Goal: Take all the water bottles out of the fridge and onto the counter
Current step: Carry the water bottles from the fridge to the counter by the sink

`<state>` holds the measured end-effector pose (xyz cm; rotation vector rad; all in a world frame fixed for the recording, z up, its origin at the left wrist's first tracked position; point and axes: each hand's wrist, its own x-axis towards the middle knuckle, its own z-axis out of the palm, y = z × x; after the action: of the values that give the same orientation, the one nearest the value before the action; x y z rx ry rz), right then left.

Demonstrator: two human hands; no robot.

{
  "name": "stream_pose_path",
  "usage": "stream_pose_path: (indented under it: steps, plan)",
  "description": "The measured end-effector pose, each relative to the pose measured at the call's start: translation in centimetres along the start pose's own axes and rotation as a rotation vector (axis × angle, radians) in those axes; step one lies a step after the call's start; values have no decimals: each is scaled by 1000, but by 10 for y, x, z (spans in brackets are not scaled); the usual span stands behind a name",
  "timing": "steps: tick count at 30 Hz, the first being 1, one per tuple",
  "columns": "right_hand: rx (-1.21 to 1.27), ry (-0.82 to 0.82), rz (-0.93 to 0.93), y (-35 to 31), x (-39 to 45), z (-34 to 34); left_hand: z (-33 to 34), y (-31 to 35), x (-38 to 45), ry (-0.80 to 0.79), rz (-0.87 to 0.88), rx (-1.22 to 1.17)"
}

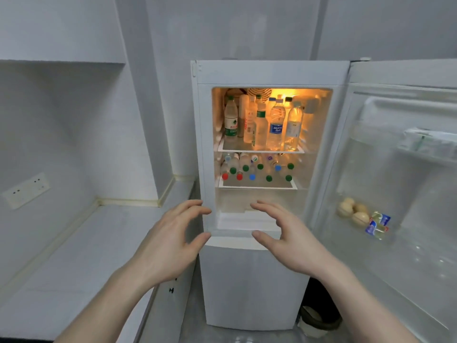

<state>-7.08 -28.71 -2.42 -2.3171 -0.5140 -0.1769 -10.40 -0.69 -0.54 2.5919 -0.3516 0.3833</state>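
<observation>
Both hands, left hand (170, 240) and right hand (290, 240), fingers spread, empty, before the open fridge (269, 73) full of water bottles (275, 125).

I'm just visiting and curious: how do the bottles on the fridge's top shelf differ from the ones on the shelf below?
The top-shelf bottles stand upright, labels facing out; the lower-shelf bottles lie on their sides, caps pointing out. The top row glows amber under the fridge light; the lower ones look paler. Both groups are clear plastic bottles, none yet on the counter. Both hands are empty.
</observation>
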Motion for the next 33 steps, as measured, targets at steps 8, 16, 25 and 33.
stream_pose_path:
  steps: [8, 16, 25, 33]
  plan:
    - [25, 173, 75, 2, 60, -3, -5, -36, 87, -85, 130, -17]
    - [-6, 287, 128, 37, 97, -28, 19, -29, 179, -121, 242, -38]
    - [54, 357, 121, 104, 193, -58, 58, -14, 300, -94, 287, -53]
    - [157, 404, 119, 154, 297, -81, 87, 1, 420, -86, 222, -40]
